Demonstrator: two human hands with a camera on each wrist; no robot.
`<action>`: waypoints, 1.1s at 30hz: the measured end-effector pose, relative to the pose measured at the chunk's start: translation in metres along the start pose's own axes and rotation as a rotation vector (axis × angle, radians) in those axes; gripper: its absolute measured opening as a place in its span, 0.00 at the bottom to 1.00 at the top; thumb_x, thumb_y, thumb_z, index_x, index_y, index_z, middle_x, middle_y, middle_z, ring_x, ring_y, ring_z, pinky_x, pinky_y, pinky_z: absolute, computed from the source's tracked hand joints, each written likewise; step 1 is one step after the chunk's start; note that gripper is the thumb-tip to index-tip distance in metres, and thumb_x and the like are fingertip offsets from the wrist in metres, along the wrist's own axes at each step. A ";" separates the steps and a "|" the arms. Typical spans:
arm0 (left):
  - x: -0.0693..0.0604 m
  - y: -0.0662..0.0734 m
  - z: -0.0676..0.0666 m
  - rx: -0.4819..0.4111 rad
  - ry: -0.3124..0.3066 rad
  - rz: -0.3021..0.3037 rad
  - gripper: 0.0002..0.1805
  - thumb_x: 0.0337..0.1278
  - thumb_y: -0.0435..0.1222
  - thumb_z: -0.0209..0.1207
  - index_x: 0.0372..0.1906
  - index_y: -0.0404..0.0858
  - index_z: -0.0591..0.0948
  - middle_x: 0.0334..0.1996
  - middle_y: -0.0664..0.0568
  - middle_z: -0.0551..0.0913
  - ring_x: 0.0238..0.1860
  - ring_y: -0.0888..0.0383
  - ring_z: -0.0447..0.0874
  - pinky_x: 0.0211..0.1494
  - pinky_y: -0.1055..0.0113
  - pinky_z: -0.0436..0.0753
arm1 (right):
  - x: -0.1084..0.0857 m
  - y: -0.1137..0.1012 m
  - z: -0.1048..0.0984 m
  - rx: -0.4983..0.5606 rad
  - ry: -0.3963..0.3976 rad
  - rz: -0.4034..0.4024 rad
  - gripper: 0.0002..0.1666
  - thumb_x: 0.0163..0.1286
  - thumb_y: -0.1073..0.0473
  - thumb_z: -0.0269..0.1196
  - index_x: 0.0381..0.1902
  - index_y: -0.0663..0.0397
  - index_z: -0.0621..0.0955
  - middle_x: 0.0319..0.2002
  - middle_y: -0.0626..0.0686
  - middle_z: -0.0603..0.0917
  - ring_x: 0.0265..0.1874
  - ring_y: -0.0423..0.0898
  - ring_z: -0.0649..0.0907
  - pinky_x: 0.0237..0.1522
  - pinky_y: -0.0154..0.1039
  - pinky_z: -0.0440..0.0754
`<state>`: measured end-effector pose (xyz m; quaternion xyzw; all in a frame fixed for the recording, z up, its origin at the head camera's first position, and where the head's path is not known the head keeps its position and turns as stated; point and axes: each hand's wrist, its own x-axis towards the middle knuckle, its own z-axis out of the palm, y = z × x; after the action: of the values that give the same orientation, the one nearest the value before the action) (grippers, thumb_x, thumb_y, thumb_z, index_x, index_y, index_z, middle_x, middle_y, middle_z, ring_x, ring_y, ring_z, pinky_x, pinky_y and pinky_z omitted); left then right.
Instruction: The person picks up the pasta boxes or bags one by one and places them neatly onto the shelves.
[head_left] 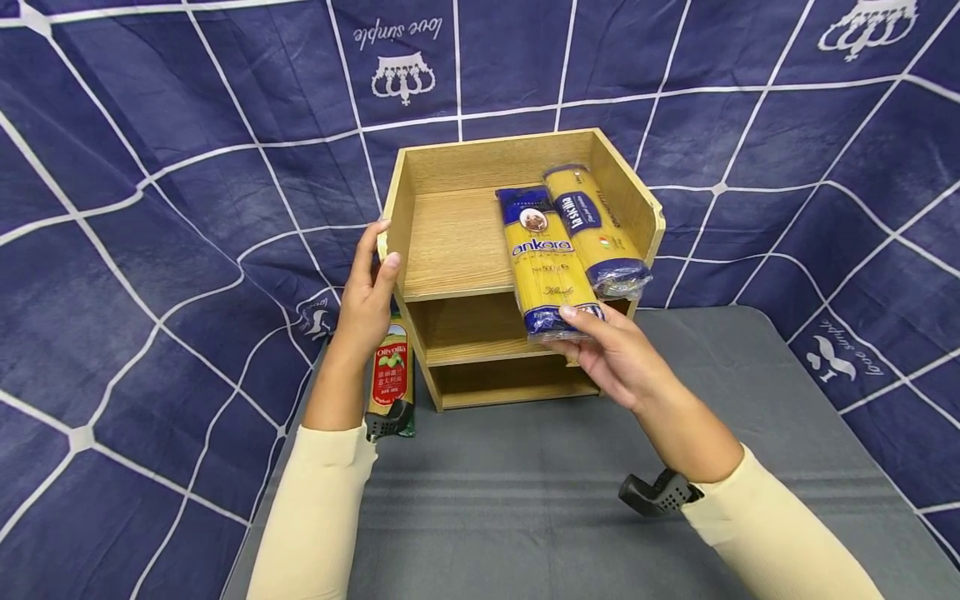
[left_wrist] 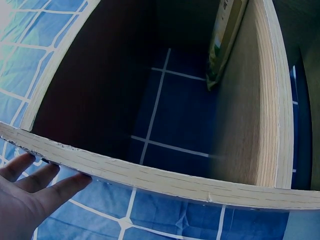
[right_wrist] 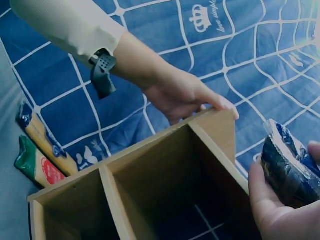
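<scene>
Thumb and fingers of the bare left hand are bent round the front edge of the left side panel of a light-brown, three-level wooden shelf unit, gripping it near the top, the thumb toward the inner face. The left forearm, in a cream long sleeve, reaches to the shelf unit from its near left side. The right forearm slants inward from the near right of the shelf unit, and the bare right hand is closed on the near end of a long yellow-and-blue plastic packet lettered "ankara", thumb flat on top, other fingers underneath. This packet stretches over the top level of the shelf unit, right of its middle, with the gripped end jutting past the front edge; whether its far end touches the boards cannot be told. Just beside it, nearer the shelf unit's right wall, lies a yellow plastic packet with a dark-blue label. Outside the shelf unit's left wall are a red-labelled, green-ended packet and, next to that, a yellow-and-blue packet.
</scene>
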<state>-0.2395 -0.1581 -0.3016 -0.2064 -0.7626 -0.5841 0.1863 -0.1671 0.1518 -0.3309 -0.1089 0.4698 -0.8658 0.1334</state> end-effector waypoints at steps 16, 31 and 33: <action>0.000 0.000 0.000 -0.014 -0.004 -0.003 0.26 0.78 0.32 0.46 0.75 0.37 0.60 0.69 0.38 0.66 0.62 0.51 0.68 0.63 0.69 0.67 | -0.002 0.018 0.002 -0.026 -0.001 -0.064 0.21 0.80 0.64 0.52 0.67 0.58 0.64 0.53 0.56 0.84 0.51 0.49 0.88 0.53 0.45 0.86; 0.005 -0.025 -0.002 -0.011 0.004 0.021 0.26 0.79 0.38 0.48 0.76 0.52 0.63 0.68 0.48 0.70 0.62 0.56 0.70 0.64 0.67 0.69 | 0.025 0.021 0.002 -0.064 0.109 -0.060 0.21 0.79 0.52 0.55 0.61 0.60 0.72 0.48 0.53 0.90 0.46 0.49 0.90 0.47 0.47 0.87; 0.005 -0.024 -0.002 -0.009 0.003 0.015 0.26 0.79 0.37 0.47 0.76 0.51 0.63 0.68 0.48 0.69 0.62 0.57 0.70 0.64 0.67 0.68 | 0.029 0.021 0.002 -0.073 0.115 -0.048 0.21 0.80 0.50 0.55 0.60 0.59 0.73 0.47 0.53 0.90 0.44 0.49 0.91 0.45 0.46 0.88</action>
<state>-0.2562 -0.1653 -0.3185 -0.2121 -0.7580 -0.5865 0.1910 -0.1914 0.1298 -0.3457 -0.0748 0.5054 -0.8558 0.0814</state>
